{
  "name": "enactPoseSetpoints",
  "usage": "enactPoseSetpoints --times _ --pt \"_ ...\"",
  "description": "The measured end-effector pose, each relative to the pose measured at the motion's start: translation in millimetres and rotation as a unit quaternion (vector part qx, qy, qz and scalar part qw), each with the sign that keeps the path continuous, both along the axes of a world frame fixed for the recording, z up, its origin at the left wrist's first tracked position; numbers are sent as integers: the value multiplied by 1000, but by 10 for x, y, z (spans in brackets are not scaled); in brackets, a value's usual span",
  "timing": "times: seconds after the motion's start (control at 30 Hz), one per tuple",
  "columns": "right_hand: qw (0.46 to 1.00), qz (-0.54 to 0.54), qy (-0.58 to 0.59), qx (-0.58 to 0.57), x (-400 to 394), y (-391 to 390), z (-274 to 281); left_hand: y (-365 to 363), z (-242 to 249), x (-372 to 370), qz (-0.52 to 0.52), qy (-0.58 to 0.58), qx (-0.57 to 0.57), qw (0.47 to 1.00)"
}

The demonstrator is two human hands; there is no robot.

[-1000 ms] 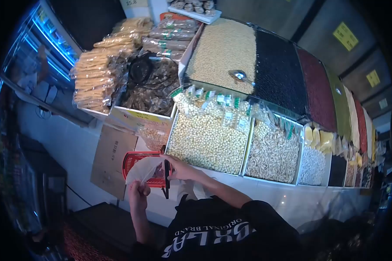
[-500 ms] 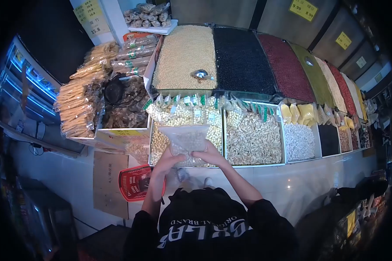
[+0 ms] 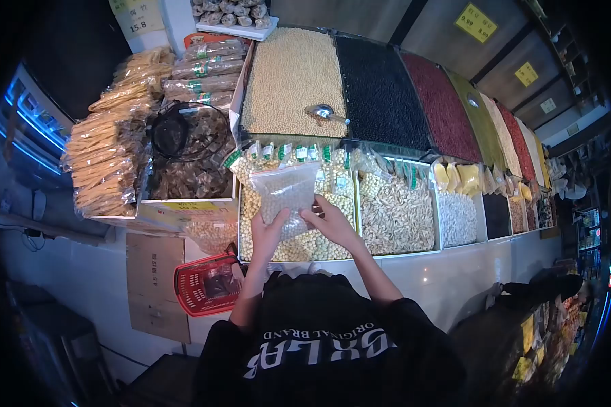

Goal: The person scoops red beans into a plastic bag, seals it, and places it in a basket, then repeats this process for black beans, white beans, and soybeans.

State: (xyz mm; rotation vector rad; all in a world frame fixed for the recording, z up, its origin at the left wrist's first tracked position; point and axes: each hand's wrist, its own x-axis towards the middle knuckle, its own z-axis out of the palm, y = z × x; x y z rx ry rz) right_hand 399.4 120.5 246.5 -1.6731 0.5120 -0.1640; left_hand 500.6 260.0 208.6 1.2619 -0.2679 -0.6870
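Note:
A clear plastic bag (image 3: 286,193) of small pale pieces is held upright between both hands, above a bin of round pale pieces (image 3: 305,245). My left hand (image 3: 269,230) grips its lower left side, the thumb pressed on the front. On the lower right side my right hand (image 3: 327,220) holds it, thumb and fingers closed on the plastic. The bag's top edge is flat, and its back is hidden. Small packets with green labels (image 3: 302,152) lie along the back of the bin.
A red basket (image 3: 207,285) stands on the floor at lower left beside a cardboard sheet (image 3: 157,287). Farther back are a tan bean bin (image 3: 293,74) with a metal scoop (image 3: 324,112) and a black bean bin (image 3: 379,91). Bagged sticks (image 3: 105,163) are piled at left.
The camera view has shifted. Both hands have raised the bag a little over the bin, and it now stands more upright. My right hand's fingers show more along its side.

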Motion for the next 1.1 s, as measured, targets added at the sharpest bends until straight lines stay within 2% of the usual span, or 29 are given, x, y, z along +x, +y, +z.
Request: enactPoseSetpoints --times 0.03,0.07,0.1,0.13,0.17,0.2,0.23,0.27,0.3,0.37,0.4,0.43,0.47,0.5,0.53,0.67,0.73,0.87,0.93,1.1 --pt "1000 -3 2 1 7 36 -30 -48 -16 6 45 -64 28 997" --pt "995 -5 -68 -75 4 81 -48 -109 -7 -33 41 -62 29 997" --pt "979 -7 -137 -149 9 146 -56 -174 30 -107 49 -197 66 977" --pt "976 -55 -173 -123 77 256 -88 -231 68 -187 56 -331 100 937" --pt "976 -58 -172 -121 101 252 -141 -281 153 -285 52 -331 101 937" --pt "979 -124 -157 40 138 211 -236 -317 264 -393 47 -455 143 878" --pt "952 -186 -139 200 175 159 -329 -328 316 -450 41 -570 182 800" --pt "916 -214 -119 318 151 33 -450 -356 161 -463 23 -590 178 787" --pt "915 -212 -122 321 119 -43 -566 -390 62 -434 23 -593 180 785" --pt "945 -191 -81 252 41 -165 -842 -422 -122 -325 -38 -491 109 863" --pt "968 -187 1 164 4 -245 -1084 -443 -184 -254 -84 -398 132 904" --pt "967 -190 -2 167 -26 -260 -1207 -496 -364 -186 -88 -400 132 903" --pt "981 -176 -35 69 -58 -253 -1299 -566 -600 -121 -104 -263 103 954" --pt "984 -159 -68 -30 -89 -256 -1427 -631 -695 -87 -115 -120 71 984" --pt "985 -132 -91 -61 -132 -286 -1544 -687 -788 -82 -113 -36 60 991" --pt "987 -82 -94 -96 -286 -328 -1348 -779 -794 -75 -100 43 82 991" --pt "994 -43 -54 -89 -343 -353 -1163 -814 -829 -37 -100 -19 109 989" --pt "989 -19 -59 -134 -359 -468 -1097 -886 -767 12 -126 -51 128 982" --pt "993 -15 -38 -112 -332 -504 -950 -887 -625 42 -160 72 102 979" --pt "996 -15 -31 -77 -242 -590 -870 -861 -674 90 -186 164 62 967"
